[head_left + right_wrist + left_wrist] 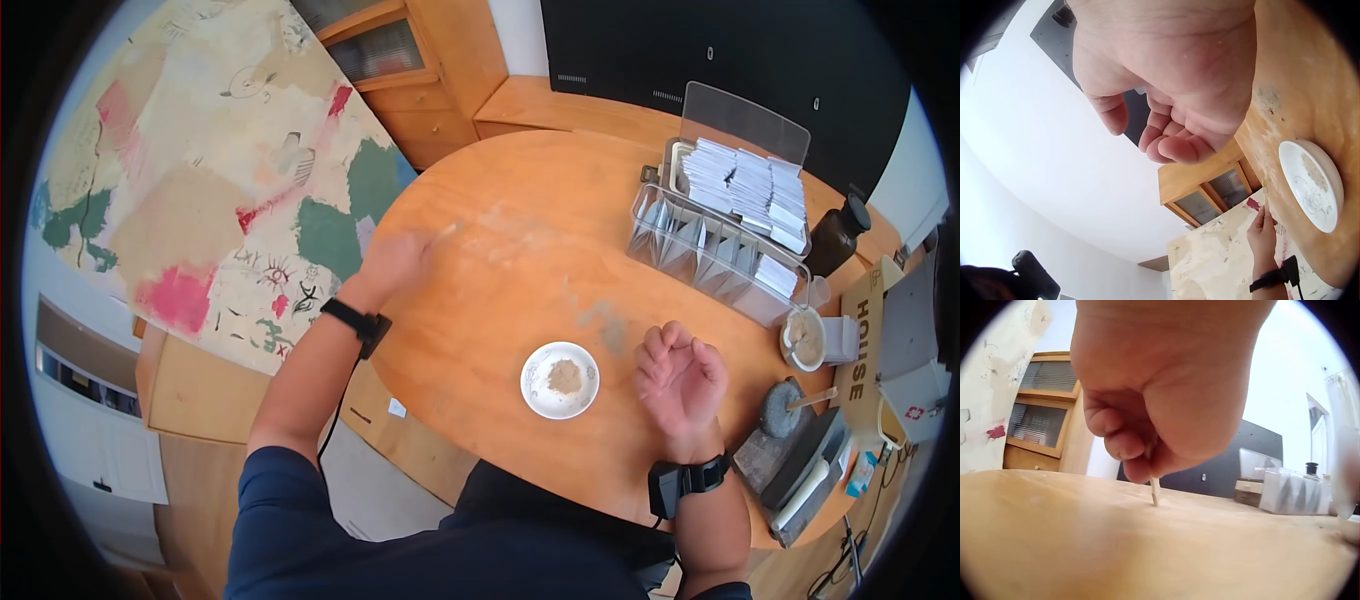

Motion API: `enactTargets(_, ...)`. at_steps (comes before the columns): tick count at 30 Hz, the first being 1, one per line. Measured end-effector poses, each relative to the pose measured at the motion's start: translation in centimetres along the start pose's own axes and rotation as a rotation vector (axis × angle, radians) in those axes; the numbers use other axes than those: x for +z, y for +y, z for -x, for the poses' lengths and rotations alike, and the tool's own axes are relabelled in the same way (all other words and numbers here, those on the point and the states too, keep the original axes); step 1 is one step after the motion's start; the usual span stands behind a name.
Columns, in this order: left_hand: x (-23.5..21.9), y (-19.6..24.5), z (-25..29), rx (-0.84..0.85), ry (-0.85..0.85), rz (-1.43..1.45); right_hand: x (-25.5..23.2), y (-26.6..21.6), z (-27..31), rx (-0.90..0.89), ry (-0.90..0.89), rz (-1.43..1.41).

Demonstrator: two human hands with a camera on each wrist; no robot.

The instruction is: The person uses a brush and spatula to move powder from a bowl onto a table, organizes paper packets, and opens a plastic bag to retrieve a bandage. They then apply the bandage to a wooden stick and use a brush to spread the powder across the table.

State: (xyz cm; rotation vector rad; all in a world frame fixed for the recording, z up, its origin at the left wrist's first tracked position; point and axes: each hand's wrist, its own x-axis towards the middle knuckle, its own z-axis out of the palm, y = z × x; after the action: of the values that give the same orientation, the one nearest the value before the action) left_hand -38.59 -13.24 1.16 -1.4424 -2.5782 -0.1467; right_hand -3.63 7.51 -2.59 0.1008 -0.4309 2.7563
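Note:
My left hand [395, 265] is over the left part of the wooden table [450, 330], slightly blurred in the head view. Its fingertips and thumb pinch a thin, pale stick [1155, 492], whose tip points down right at the tabletop in the left wrist view. Most of the stick is hidden inside the fingers. Palm up, my right hand [683, 385] hovers at the right with loosely curled fingers and nothing in them. Beside it stands a white bowl [533, 397] with a small heap of light brown powder [565, 376].
Greyish powder smudges [603, 325] mark the tabletop. At the back right are a clear box [640, 235] of folded papers and a dark jar [838, 237]. A second bowl [818, 345], a round grey stone [781, 408] with a stick and a dark slab [755, 470] line the right edge.

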Motion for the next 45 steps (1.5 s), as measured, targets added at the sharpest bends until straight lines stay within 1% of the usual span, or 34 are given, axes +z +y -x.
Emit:
enactTargets(1, 0.3, -0.6, -0.3, -0.006, -0.003, -0.001, -0.1, 0.2, 0.0, 0.006, 0.001, -0.002)
enactTargets(3, 1.8, -2.8, -2.4, -0.181, 0.053, -0.146, -0.2, 0.3, -0.1, 0.019, -0.03, 0.014)
enactTargets(4, 2.6, -3.7, -2.8, -0.186, 0.057, -0.143, -0.1, 0.3, -0.1, 0.023, -0.032, 0.019)
enactTargets(6, 3.7, -4.8, -3.5, -0.263, -0.018, -0.191, 0.1, 0.3, -0.1, 0.017, -0.004, 0.026)
enactTargets(7, 3.5, -4.3, -3.3, -0.261, -0.017, -0.19, 0.1, 0.1, -0.1, 0.015, -0.005, 0.027)
enactTargets(9, 2.0, -2.5, -2.2, 0.011, -0.012, -0.074, 0.1, 0.0, 0.1, 0.001, -0.002, 0.009)
enactTargets(10, 1.5, -1.7, -1.7, 0.024, -0.023, -0.078, 0.0, 0.0, 0.2, -0.011, 0.006, -0.002)
enactTargets(12, 1.0, -0.7, -1.0, 0.146, 0.05, 0.053, 0.0, -0.2, 0.1, 0.0, -0.005, -0.004)
enactTargets(13, 1.1, -0.9, -1.3, 0.146, 0.044, 0.054, 0.0, -0.1, 0.1, 0.0, 0.0, -0.007)
enactTargets(15, 1.1, -2.2, -2.2, -0.1, -0.045, -0.249, 0.2, 0.0, 0.0, 0.008, -0.015, 0.006)
enactTargets(16, 1.5, -3.0, -2.4, -0.108, -0.043, -0.247, 0.2, 0.1, 0.0, 0.016, -0.018, 0.01)
enactTargets(18, 2.6, -4.2, -3.0, -0.216, -0.107, -0.27, 0.1, 0.2, 0.0, 0.016, 0.005, 0.03)
enactTargets(19, 2.5, -3.9, -2.6, -0.215, -0.104, -0.269, 0.1, 0.1, 0.0, 0.014, 0.003, 0.032)
enactTargets(21, 1.9, -2.5, -1.4, 0.08, 0.016, 0.031, 0.1, 0.1, 0.0, 0.008, -0.005, 0.012)
enactTargets(22, 1.2, -1.9, -1.4, 0.087, 0.012, 0.03, 0.0, 0.0, 0.0, 0.002, -0.002, 0.008)
enactTargets(24, 0.0, -1.1, -1.2, 0.054, -0.05, -0.04, -0.1, 0.1, 0.0, 0.011, -0.005, 0.009)
enactTargets(25, 0.4, -1.8, -1.5, 0.05, -0.052, -0.038, 0.0, 0.2, 0.0, 0.016, -0.003, 0.009)
enactTargets(27, 1.5, -4.9, -3.2, -0.225, -0.008, -0.271, 0.1, 0.2, 0.0, 0.02, -0.002, 0.027)
enactTargets(28, 1.8, -6.5, -3.5, -0.23, -0.004, -0.268, 0.1, 0.2, -0.1, 0.023, -0.005, 0.032)
enactTargets(29, 1.9, -7.8, -3.8, -0.306, -0.022, -0.267, 0.2, 0.3, 0.0, 0.023, 0.001, 0.029)
enactTargets(30, 2.5, -8.6, -3.9, -0.383, -0.042, -0.263, 0.2, 0.2, 0.0, 0.023, 0.01, 0.026)
enactTargets(31, 2.8, -8.4, -3.8, -0.383, -0.044, -0.256, 0.2, 0.1, 0.1, 0.024, 0.015, 0.031)
enactTargets(33, 2.9, -8.2, -3.5, -0.302, -0.088, -0.158, 0.2, 0.0, 0.0, 0.016, 0.007, 0.01)
enactTargets(34, 2.9, -7.6, -3.1, -0.299, -0.092, -0.161, 0.1, 0.1, 0.0, 0.014, 0.01, 0.006)
enactTargets(36, 2.9, -5.5, -2.4, 0.017, 0.009, 0.057, 0.1, 0.0, 0.0, 0.007, 0.0, 0.01)
enactTargets(37, 2.3, -4.2, -2.2, 0.016, 0.004, 0.06, 0.1, 0.0, 0.0, 0.008, 0.005, 0.01)
enactTargets(38, 1.2, -2.9, -2.0, 0.058, -0.044, 0.158, 0.0, 0.1, 0.0, 0.01, 0.012, 0.01)
enactTargets(39, 0.7, -2.4, -1.9, 0.099, -0.091, 0.256, 0.0, 0.1, -0.1, 0.012, 0.018, 0.01)
enactTargets(40, 1.0, -2.8, -2.2, 0.094, -0.094, 0.258, 0.1, 0.2, -0.1, 0.016, 0.021, 0.009)
enactTargets(42, 2.0, -4.5, -3.7, -0.161, -0.023, -0.047, 0.2, 0.3, -0.2, 0.014, 0.005, 0.018)
enactTargets(43, 2.6, -5.3, -4.4, -0.162, -0.019, -0.045, 0.2, 0.3, -0.2, 0.014, 0.002, 0.022)
enactTargets(45, 3.4, -6.5, -5.3, -0.269, -0.036, -0.118, 0.2, 0.4, -0.1, 0.016, 0.023, 0.04)
